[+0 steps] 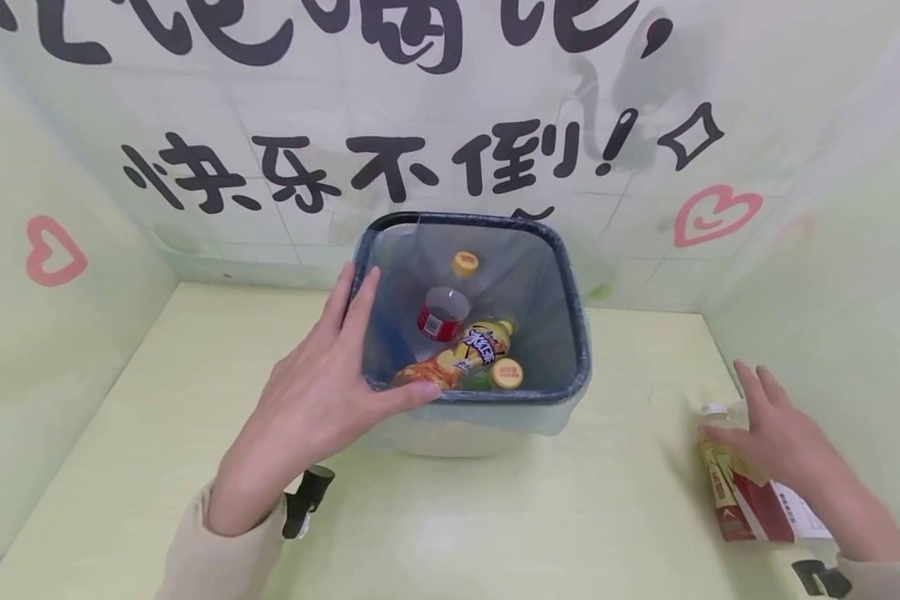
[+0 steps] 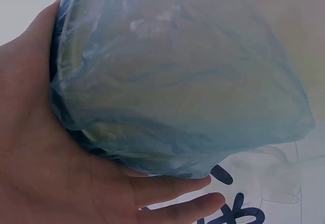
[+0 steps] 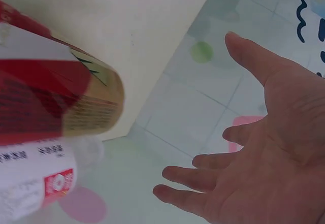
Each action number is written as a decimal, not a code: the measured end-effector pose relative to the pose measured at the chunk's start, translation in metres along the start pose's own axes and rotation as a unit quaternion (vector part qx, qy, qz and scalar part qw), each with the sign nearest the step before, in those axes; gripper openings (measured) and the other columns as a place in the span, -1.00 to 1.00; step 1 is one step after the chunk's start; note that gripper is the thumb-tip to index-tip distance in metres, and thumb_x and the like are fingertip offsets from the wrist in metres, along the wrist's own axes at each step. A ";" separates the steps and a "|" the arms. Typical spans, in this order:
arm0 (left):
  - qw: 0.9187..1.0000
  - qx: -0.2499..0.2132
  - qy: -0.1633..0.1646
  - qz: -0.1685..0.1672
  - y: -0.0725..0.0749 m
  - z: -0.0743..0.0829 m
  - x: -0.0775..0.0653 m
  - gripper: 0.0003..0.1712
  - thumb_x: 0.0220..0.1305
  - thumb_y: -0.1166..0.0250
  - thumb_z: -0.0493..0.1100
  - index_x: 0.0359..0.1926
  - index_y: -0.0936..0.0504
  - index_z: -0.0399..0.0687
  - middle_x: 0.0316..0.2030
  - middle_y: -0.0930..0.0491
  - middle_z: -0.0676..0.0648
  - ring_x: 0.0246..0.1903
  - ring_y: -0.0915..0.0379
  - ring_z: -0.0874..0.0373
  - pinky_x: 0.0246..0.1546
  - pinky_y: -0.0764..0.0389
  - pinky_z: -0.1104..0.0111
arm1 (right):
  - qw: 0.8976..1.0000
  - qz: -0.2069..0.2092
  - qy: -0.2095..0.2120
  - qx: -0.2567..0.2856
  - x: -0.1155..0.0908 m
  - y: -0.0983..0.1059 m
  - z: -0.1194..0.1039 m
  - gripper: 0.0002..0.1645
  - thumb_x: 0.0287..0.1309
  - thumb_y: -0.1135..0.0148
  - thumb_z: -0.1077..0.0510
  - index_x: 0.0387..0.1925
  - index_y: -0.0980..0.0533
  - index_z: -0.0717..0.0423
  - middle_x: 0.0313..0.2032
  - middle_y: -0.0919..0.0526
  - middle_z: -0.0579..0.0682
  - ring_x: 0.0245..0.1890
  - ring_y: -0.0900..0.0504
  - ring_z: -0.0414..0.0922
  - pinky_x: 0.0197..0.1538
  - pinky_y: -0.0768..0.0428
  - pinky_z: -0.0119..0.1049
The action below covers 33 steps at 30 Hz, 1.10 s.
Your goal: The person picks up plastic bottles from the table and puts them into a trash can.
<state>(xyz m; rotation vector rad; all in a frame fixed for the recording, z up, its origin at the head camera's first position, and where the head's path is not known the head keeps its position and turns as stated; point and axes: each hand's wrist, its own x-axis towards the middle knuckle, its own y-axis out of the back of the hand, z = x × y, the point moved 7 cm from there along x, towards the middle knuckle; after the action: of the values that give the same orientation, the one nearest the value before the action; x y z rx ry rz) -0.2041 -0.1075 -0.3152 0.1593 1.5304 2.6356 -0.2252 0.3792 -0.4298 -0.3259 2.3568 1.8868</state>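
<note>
A square trash bin point(image 1: 583, 358) with a dark rim and a thin bluish bag point(image 2: 177, 82) over it stands on the table. My left hand point(image 1: 311, 392) rests against its left side, thumb along the front rim and fingers stretched out. The left wrist view shows the palm touching the bagged rim. At the right, my right hand point(image 1: 783, 442) hovers with spread fingers over a drink bottle point(image 1: 723, 492) with a white cap and a red and yellow label. In the right wrist view that hand point(image 3: 264, 148) is apart from this bottle point(image 3: 56, 87) and a white-labelled bottle point(image 3: 40, 173).
Inside the bin lie an iced-tea bottle point(image 1: 476, 348), a red container point(image 1: 441, 321) and other bottles with yellow caps point(image 1: 507, 373). Printed walls close in the pale table point(image 1: 450, 533) at the back and both sides. The right-hand bottles lie close to the right wall point(image 1: 855, 333).
</note>
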 end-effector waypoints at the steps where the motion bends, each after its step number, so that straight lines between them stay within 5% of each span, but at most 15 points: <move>1: 1.000 0.000 0.000 0.000 0.000 0.000 0.000 0.45 -0.14 -0.21 0.70 0.59 0.32 0.28 0.57 0.44 0.09 0.27 -0.35 -0.28 -0.28 -0.57 0.05 | 1.000 0.006 0.000 -0.013 -0.001 -0.002 0.001 0.36 0.23 -0.20 -0.37 0.51 0.36 0.36 0.35 0.22 0.69 -0.31 -0.54 0.51 -0.42 -0.52 0.17; 3: 1.000 0.000 -0.001 0.000 0.000 0.001 0.000 0.46 -0.16 -0.18 0.72 0.59 0.31 0.28 0.57 0.44 0.09 0.26 -0.36 -0.28 -0.30 -0.57 0.08 | 0.999 0.016 -0.001 -0.031 -0.002 -0.006 0.004 0.34 0.23 -0.19 -0.39 0.51 0.30 0.36 0.32 0.12 0.71 -0.52 -0.54 0.34 -0.57 -0.39 -0.06; 5: 1.000 0.000 -0.001 -0.001 0.000 0.001 0.000 0.46 -0.16 -0.18 0.72 0.59 0.31 0.27 0.57 0.44 0.09 0.25 -0.37 -0.28 -0.32 -0.56 0.10 | 0.999 0.019 0.000 -0.032 -0.003 -0.010 0.005 0.33 0.23 -0.19 -0.38 0.51 0.30 0.36 0.31 0.10 0.71 -0.47 -0.53 0.37 -0.60 -0.31 -0.14; 8: 1.000 -0.001 -0.001 -0.001 0.000 0.001 0.000 0.46 -0.15 -0.20 0.71 0.59 0.31 0.27 0.57 0.44 0.08 0.24 -0.39 -0.28 -0.33 -0.56 0.11 | 1.000 0.011 0.000 0.003 -0.004 -0.015 0.007 0.34 0.24 -0.21 -0.34 0.51 0.37 0.35 0.34 0.21 0.70 -0.05 -0.33 0.69 -0.39 -0.53 0.23; 11: 1.000 -0.001 0.000 0.000 0.000 0.000 0.000 0.46 -0.15 -0.21 0.71 0.59 0.31 0.27 0.57 0.44 0.08 0.23 -0.39 -0.28 -0.35 -0.55 0.13 | 0.999 -0.002 -0.004 0.038 -0.005 -0.019 0.009 0.36 0.26 -0.23 -0.30 0.51 0.45 0.32 0.36 0.34 0.68 0.11 -0.04 0.79 -0.20 -0.38 0.54; 26: 1.000 0.000 0.005 -0.002 0.001 0.000 0.000 0.45 -0.15 -0.22 0.70 0.59 0.32 0.30 0.57 0.44 0.08 0.24 -0.38 -0.27 -0.35 -0.55 0.13 | 0.999 -0.015 -0.017 0.039 -0.008 -0.038 0.020 0.33 0.25 -0.23 -0.31 0.51 0.38 0.32 0.35 0.28 0.70 0.10 -0.17 0.72 -0.18 -0.37 0.53; 33: 1.000 0.001 0.003 -0.005 0.002 0.000 0.001 0.47 -0.16 -0.26 0.68 0.59 0.34 0.30 0.57 0.43 0.05 0.21 -0.42 -0.27 -0.42 -0.51 0.21 | 0.998 -0.026 -0.021 0.059 -0.007 -0.050 0.023 0.36 0.24 -0.25 -0.29 0.51 0.42 0.33 0.33 0.31 0.73 0.15 -0.06 0.75 -0.16 -0.41 0.49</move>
<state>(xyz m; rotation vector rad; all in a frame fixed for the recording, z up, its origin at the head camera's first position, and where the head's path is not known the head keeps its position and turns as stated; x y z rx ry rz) -0.2051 -0.1083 -0.3137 0.1453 1.5322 2.6291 -0.2081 0.3922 -0.4810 -0.3296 2.3952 1.7066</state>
